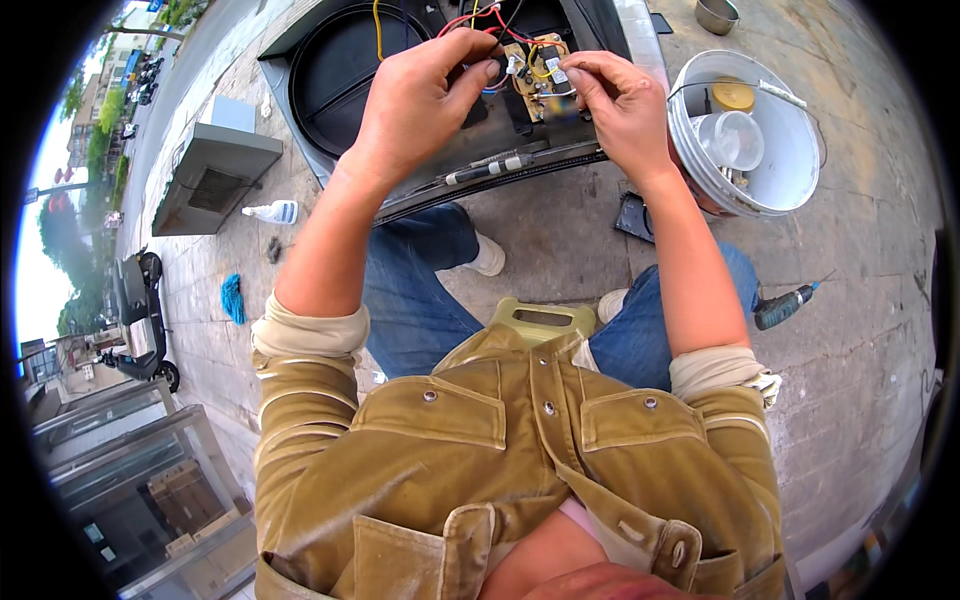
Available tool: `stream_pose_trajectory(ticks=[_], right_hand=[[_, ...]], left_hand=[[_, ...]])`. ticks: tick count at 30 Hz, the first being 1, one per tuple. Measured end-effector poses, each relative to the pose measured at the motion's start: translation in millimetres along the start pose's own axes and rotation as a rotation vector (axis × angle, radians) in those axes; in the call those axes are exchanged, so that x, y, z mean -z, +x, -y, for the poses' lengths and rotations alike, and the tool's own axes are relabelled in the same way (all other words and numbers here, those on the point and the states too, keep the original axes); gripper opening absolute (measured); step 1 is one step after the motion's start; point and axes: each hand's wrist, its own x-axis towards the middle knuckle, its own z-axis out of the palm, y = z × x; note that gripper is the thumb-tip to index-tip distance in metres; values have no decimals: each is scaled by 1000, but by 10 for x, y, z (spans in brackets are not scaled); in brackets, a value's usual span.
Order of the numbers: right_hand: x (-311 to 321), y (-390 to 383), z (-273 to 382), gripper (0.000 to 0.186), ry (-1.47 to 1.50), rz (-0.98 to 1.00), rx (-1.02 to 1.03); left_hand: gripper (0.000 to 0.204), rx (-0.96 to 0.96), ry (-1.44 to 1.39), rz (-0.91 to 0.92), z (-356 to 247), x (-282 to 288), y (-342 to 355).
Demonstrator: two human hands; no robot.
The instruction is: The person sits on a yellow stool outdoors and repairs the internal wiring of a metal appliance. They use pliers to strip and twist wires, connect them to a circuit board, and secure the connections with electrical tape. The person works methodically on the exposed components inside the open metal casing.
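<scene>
An open dark metal appliance housing (271,80) with a round black recess (335,75) is in front of me at the top of the view. Its tan circuit board (530,105) carries several connectors and red, yellow, black and blue wires. My left hand (420,105) is bent over the wiring left of the board, thumb and forefinger pinched; whatever lies between them is too small to make out. My right hand (625,110) pinches at the board's right edge, by a white component, with its held item hidden. A striped cylindrical part (485,170) lies along the housing's near edge.
A white bucket (785,170) with containers stands right, near a metal pot (717,17) and a drill (783,308). A metal box (215,175), white bottle (270,212) and blue cloth (232,298) are left. A scooter (140,320) and glass-fronted cabinets (195,440) stand farther left.
</scene>
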Motion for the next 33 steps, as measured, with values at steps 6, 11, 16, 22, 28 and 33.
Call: stream_pose_trajectory(ticks=[6,11,16,22,28,33], right_hand=[[-4,63,87,16,507,2,-249],[-12,49,78,17,688,-54,-380],[24,41,74,17,857,-52,-520],[-8,22,53,17,853,-49,-521],[-26,14,40,18,709,14,-457],[-32,-1,28,20,515,26,-342]], left_hand=[[20,3,-41,53,-25,-194,92],[18,-127,74,134,-47,-347,162],[20,-105,353,254,-38,-479,164],[26,-69,331,327,-54,-445,184],[33,94,-41,260,-175,-250,461],[23,49,1,314,-106,-409,521]])
